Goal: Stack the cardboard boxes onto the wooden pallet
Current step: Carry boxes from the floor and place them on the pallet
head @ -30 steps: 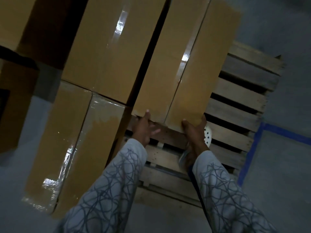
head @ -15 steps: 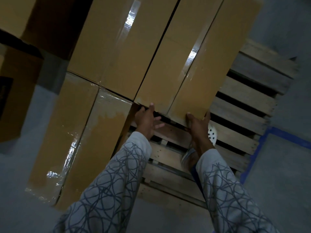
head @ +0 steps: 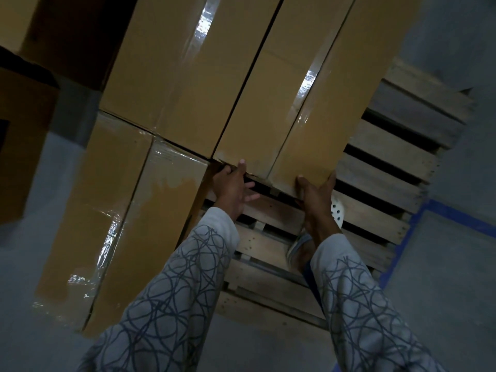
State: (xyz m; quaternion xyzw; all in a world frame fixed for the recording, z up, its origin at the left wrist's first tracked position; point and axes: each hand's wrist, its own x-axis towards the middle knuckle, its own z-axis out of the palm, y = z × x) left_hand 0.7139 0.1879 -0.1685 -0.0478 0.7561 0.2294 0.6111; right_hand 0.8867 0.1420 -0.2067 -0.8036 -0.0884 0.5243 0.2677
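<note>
cardboard box [head: 295,103], long axis running away from person, near end gripped by left hand [head: 232,186] and right hand [head: 316,194], wooden pallet [head: 389,167] beneath, grey floor [head: 442,304], blue tape line [head: 456,213]

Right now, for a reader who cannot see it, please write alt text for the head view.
The left hand and right hand grip the near end of a long taped cardboard box over a wooden pallet, close beside a second box. A third box lies lower on the left; blue tape lines the grey floor.
</note>
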